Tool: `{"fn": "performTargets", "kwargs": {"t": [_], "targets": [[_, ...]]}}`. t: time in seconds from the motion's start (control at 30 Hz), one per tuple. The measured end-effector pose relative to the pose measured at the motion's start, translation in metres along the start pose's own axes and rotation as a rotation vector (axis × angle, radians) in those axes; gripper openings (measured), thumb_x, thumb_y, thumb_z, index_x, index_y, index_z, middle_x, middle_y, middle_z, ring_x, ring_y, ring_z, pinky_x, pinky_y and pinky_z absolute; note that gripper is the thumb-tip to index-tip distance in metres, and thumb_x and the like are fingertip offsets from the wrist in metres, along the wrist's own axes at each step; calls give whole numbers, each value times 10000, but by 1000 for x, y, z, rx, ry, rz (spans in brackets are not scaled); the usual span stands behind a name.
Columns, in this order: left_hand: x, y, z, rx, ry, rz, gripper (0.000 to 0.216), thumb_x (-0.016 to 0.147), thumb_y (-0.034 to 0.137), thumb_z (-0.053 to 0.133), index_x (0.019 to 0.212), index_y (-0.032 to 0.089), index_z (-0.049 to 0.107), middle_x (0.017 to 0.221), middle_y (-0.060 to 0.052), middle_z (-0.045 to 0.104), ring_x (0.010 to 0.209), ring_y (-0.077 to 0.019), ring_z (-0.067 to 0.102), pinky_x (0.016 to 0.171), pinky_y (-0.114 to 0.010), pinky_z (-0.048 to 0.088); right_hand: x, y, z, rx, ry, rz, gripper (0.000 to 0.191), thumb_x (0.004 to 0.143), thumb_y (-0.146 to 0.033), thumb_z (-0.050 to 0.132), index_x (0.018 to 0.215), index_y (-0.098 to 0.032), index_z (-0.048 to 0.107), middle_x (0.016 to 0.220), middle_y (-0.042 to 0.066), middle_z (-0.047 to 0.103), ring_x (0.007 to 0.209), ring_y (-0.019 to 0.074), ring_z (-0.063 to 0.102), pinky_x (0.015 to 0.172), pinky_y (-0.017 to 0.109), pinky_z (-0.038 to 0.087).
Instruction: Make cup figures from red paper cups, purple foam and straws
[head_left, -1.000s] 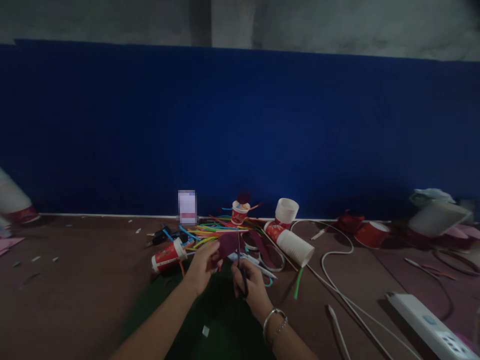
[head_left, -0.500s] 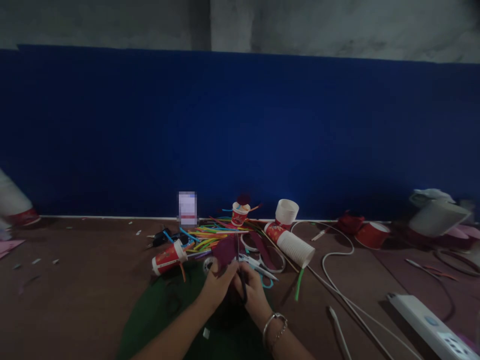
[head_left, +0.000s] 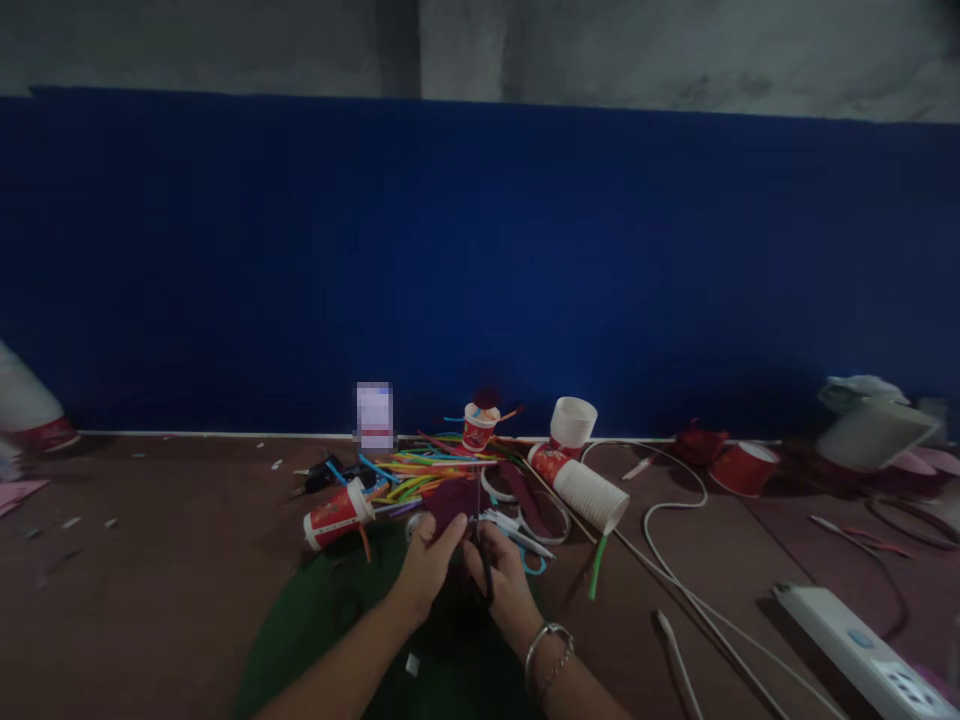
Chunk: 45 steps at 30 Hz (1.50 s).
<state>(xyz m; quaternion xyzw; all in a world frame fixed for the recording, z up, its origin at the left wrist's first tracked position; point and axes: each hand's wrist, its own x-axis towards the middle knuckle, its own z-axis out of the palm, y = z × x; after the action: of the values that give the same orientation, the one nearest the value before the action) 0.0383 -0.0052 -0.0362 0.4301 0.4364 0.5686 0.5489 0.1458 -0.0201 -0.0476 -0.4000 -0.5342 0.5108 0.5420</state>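
My left hand [head_left: 429, 565] pinches a dark maroon piece of felt or paper [head_left: 448, 500], held up over a green sheet [head_left: 315, 620] on the brown floor. Close beside it, my right hand [head_left: 501, 578] grips black-handled scissors [head_left: 482, 545] whose blades point up into the maroon piece. A bracelet circles my right wrist. Behind the hands lies a heap of coloured straws [head_left: 420, 468] with red paper cups among them.
A red cup [head_left: 337, 514] lies on its side left of the hands. A stack of cups [head_left: 581, 485] lies to the right. A white cable [head_left: 675, 570] runs to a power strip [head_left: 862, 655] at lower right. A blue padded wall [head_left: 480, 260] stands behind.
My left hand moved right and closer to the right hand, bringing the maroon piece to the scissors. The two hands now almost touch.
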Motion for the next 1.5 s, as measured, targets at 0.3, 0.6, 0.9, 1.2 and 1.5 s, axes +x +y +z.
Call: {"fn": "performTargets", "kwargs": {"t": [0.3,0.6,0.9,1.2,1.5], "targets": [[4,6,-3,-39,-25,-18,228,706,330,675,861,163,690,862,-33,725,882,-209,639,825,-312,475,0,0,1,-19,-8,60,307,749,-445,635,700,-189,472,475,-92,408,359,51,369,336,158,291],[9,8,-5,15,26,42,244,669,324,692,834,145,689,892,-60,724,921,-235,636,849,-329,470,1,5,-1,-45,-8,103,296,755,-433,625,708,-183,474,464,-91,432,334,44,395,320,141,304],[1,0,-4,210,138,107,255,688,372,671,813,151,694,808,-53,720,820,-223,645,803,-328,486,1,-2,3,15,-29,81,316,709,-427,665,663,-186,466,474,-88,415,364,51,379,337,159,308],[1,10,-3,165,76,33,238,675,343,666,805,146,692,773,-46,713,790,-213,645,759,-316,502,1,1,-1,4,-14,56,272,714,-377,664,669,-180,482,493,-85,425,371,49,389,341,156,318],[7,11,-9,114,35,26,224,664,323,692,801,145,694,827,-53,717,829,-216,637,798,-321,486,1,0,1,-35,-4,134,305,692,-420,670,668,-178,485,437,-94,428,317,44,381,308,148,313]]}}
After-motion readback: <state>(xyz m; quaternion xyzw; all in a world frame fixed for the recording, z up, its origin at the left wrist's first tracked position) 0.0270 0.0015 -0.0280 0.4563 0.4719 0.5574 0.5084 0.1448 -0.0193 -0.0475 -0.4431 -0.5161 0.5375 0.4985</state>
